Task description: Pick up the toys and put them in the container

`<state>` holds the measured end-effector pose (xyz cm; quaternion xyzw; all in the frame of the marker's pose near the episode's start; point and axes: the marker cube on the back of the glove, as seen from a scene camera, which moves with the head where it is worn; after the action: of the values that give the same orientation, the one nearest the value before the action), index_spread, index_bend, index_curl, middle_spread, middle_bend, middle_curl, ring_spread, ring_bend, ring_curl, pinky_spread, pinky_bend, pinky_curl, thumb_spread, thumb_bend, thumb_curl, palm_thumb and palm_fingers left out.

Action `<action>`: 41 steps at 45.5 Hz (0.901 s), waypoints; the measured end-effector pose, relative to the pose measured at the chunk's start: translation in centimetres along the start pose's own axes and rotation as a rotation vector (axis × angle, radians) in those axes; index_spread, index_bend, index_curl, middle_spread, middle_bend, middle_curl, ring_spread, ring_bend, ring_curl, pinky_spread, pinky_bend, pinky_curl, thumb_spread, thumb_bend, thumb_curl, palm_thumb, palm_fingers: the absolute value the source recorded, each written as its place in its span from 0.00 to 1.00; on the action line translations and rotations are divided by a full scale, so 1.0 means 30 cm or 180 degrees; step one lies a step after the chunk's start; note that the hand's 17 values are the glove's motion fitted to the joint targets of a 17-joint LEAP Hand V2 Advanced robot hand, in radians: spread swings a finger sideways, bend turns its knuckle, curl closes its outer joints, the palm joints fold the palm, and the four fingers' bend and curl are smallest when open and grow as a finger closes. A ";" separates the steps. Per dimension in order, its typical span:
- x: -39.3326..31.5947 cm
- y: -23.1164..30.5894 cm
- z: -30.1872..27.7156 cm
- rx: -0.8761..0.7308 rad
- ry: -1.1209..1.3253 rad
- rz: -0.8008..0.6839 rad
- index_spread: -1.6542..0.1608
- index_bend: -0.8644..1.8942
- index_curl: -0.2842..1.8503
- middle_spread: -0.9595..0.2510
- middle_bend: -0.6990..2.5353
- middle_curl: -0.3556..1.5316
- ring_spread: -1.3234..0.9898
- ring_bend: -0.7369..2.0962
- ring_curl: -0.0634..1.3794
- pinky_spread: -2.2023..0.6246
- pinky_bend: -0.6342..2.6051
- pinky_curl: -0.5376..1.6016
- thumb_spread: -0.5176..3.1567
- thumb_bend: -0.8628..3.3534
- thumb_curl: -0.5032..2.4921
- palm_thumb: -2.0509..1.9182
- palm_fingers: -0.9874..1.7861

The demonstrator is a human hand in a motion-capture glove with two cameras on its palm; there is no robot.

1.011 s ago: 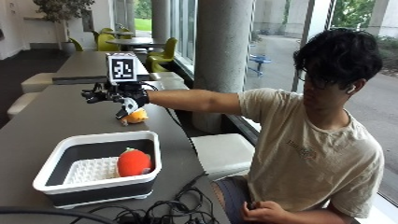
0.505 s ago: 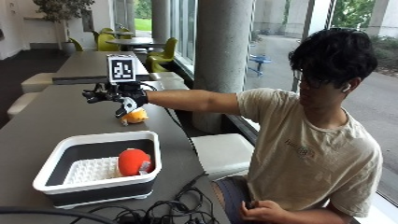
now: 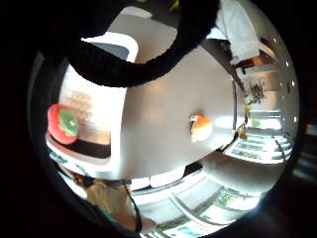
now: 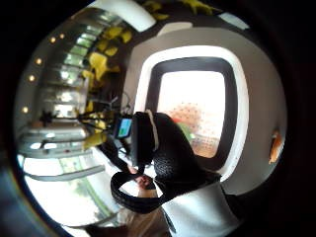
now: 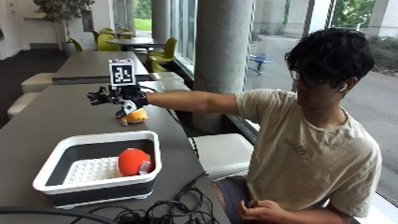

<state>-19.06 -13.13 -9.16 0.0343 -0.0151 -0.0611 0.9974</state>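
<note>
From the outside view, the gloved grip hangs over the worktop at centre left, arm stretched out, fingers spread and holding nothing. Just under it sits the orange toy on the worktop, apart from the fingers. Lower left, the container holds the red toy. Little-finger palm view: orange toy mid-frame on the bare worktop, red toy in the container at left. Thumb view: container ahead, orange toy at the right edge.
</note>
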 end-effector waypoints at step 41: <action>0.721 0.290 0.204 -0.0041 -0.0033 0.0635 0.76 0.37 0.26 0.75 0.25 0.27 0.56 0.31 0.20 0.77 0.47 0.43 0.48 0.19 0.23 0.50 0.27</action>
<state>3.25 -7.58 -1.88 0.0259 -0.0231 0.0382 0.9987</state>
